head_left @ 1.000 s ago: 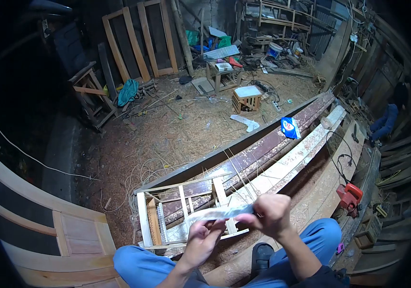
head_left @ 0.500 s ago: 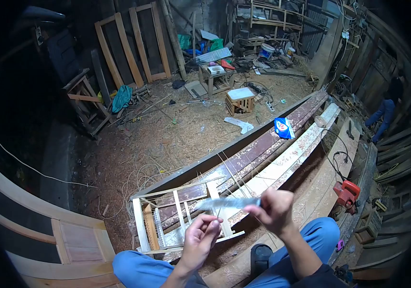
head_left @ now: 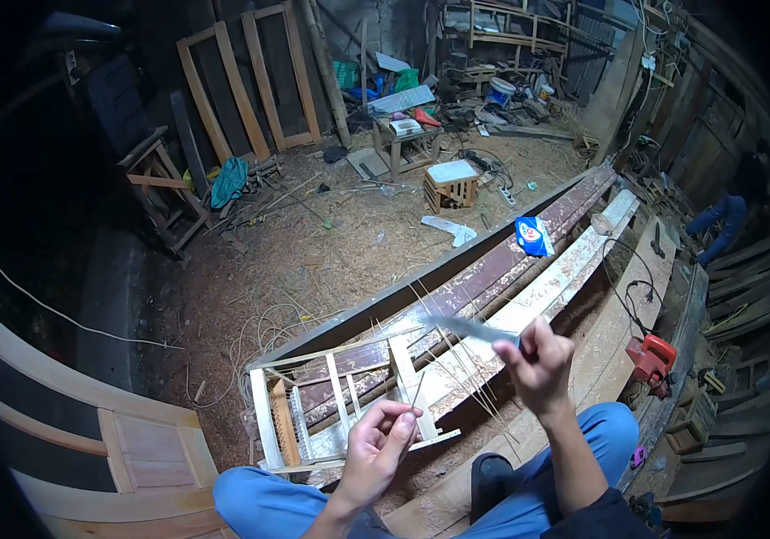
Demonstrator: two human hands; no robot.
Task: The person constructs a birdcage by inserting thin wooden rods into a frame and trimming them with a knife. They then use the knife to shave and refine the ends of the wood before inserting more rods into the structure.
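My right hand is closed round the handle of a knife, its blade pointing left and slightly blurred. Lower and to the left, my left hand pinches a thin stick between thumb and fingers, its short end standing up above them. The blade is apart from the stick. Beneath and beyond my left hand lies a small pale wooden frame with crossbars. Several thin strips lie across the planks between the frame and the knife.
Long planks stretch away to the right, with a blue-white packet on them. A red power tool with a black cord lies at right. A slatted crate stands on the shavings-strewn floor. Another person's trouser leg shows at far right.
My right hand and the knife have moved up and to the right, away from my left hand. The left hand keeps its pinch on the stick, almost in place.
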